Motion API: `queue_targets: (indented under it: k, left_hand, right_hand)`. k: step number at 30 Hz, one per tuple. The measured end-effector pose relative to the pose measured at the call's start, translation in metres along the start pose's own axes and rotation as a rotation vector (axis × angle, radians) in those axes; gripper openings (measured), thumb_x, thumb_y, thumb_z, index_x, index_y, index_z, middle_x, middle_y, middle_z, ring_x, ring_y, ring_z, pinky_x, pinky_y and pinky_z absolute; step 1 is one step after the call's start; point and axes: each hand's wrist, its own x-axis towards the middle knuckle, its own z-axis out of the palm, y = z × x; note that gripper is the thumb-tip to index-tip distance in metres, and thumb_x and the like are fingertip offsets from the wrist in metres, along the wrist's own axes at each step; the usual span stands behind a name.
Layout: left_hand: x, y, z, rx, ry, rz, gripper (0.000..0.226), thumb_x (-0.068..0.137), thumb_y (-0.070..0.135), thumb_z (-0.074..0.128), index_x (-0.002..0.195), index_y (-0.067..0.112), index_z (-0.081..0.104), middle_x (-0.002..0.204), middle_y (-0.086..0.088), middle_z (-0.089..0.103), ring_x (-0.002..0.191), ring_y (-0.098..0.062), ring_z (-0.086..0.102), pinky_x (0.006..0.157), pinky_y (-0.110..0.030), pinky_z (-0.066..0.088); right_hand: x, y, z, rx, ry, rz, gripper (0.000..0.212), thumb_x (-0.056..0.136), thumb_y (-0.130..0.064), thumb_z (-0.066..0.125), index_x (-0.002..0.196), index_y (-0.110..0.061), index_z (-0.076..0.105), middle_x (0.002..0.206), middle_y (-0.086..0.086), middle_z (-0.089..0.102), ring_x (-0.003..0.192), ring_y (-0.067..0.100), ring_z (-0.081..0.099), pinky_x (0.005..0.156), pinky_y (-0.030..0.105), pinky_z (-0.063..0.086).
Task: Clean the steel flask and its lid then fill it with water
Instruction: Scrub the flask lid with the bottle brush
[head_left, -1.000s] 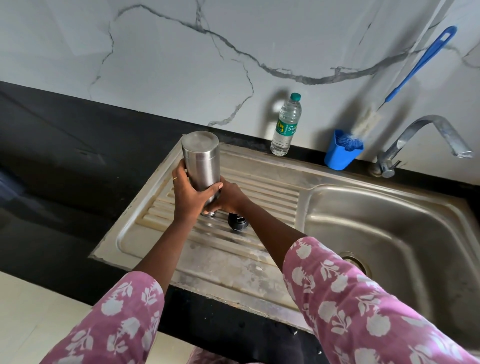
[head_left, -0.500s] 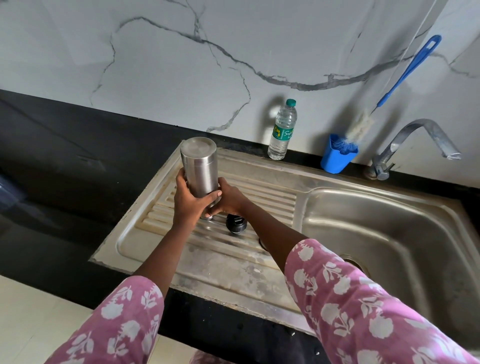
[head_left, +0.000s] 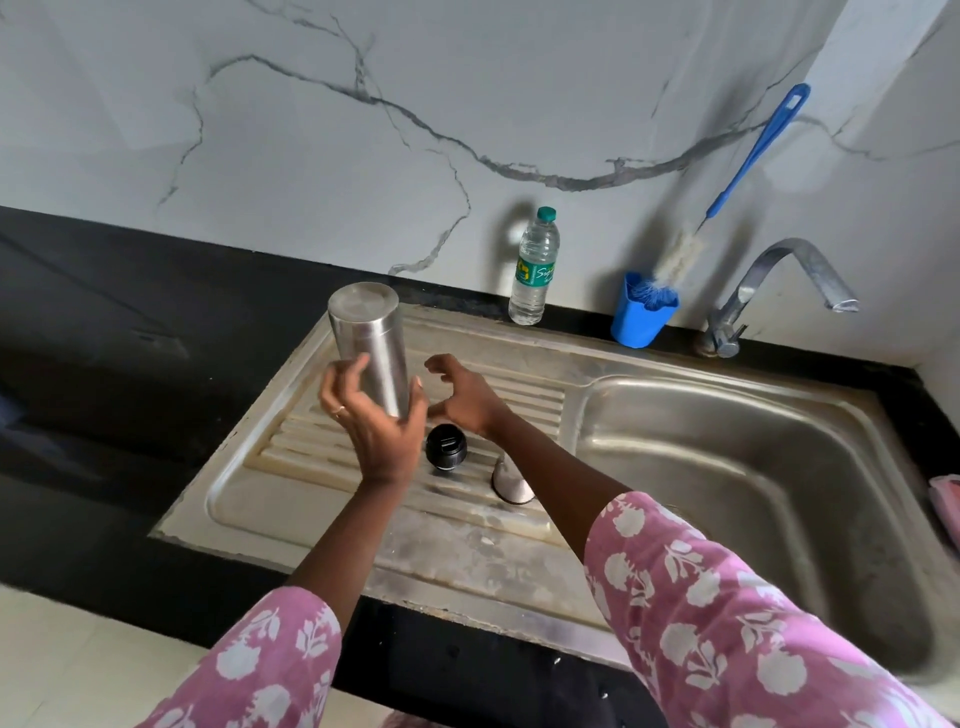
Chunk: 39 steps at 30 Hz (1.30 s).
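Steel flask (head_left: 371, 343) held roughly upright above the ribbed drainboard (head_left: 322, 499), its flat closed end uppermost. The grip of the left hand (head_left: 376, 421) is clamped on the flask's lower part, fingers on one side and thumb on the other. The right hand (head_left: 465, 397) hangs just beside the flask without touching it, its grip apart, fingers spread and loosely curled on nothing. A black lid (head_left: 445, 448) lies on the drainboard near both hands; a steel cap (head_left: 511, 483) lies just beside it, partly hidden by the right forearm. At the wall on the black tabletop (head_left: 130, 338) stand a plastic water bottle (head_left: 534, 270) and a blue cup (head_left: 641, 319) holding a bottle brush (head_left: 753, 150), beside the tap (head_left: 779, 275) over the sink basin (head_left: 753, 467).
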Motion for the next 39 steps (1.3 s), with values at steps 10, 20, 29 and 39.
queue_targets:
  k: [10,20,29,39]
  left_hand:
    - [-0.007,0.086,0.131,-0.178,-0.420,0.017,0.058,0.072,0.015,0.051,0.126,-0.008,0.048,0.126,-0.029,0.047,0.118,-0.030,0.037,0.104,-0.034,0.029]
    - [-0.002,0.113,0.270,0.411,-1.081,-0.081,0.080,0.071,0.043,0.073,0.137,0.012,0.038,0.134,-0.009,0.050,0.131,-0.029,0.037,0.114,-0.051,0.010]
    - [-0.013,0.095,0.348,0.407,-1.284,-0.432,0.098,0.052,0.057,0.077,0.132,0.018,0.035,0.125,-0.006,0.057,0.131,-0.035,0.028,0.110,-0.057,0.014]
    - [-0.026,0.092,0.362,0.361,-1.098,-0.445,0.080,0.061,0.054,0.077,0.130,0.030,0.043,0.118,-0.005,0.060,0.132,-0.031,0.027,0.105,-0.071,-0.003]
  right_hand:
    - [-0.026,0.041,-0.153,-0.418,0.567,0.011,0.026,0.081,-0.012,0.063,0.104,-0.001,0.065,0.109,0.019,0.062,0.104,0.037,0.055,0.088,0.039,0.044]
    - [-0.014,0.054,-0.321,-1.583,0.523,-0.089,0.027,0.076,0.001,0.045,0.079,-0.006,0.071,0.096,0.015,0.070,0.100,0.032,0.066,0.092,0.044,0.049]
    - [-0.006,0.064,-0.371,-1.898,0.269,-0.005,0.059,0.091,0.003,0.020,0.078,-0.020,0.073,0.087,-0.001,0.071,0.110,0.018,0.063,0.108,0.046,0.032]
    - [0.008,0.034,-0.388,-2.109,0.312,-0.060,0.025,0.049,-0.015,0.078,0.041,-0.027,0.058,0.044,-0.012,0.050,0.052,0.009,0.056,0.094,0.031,0.047]
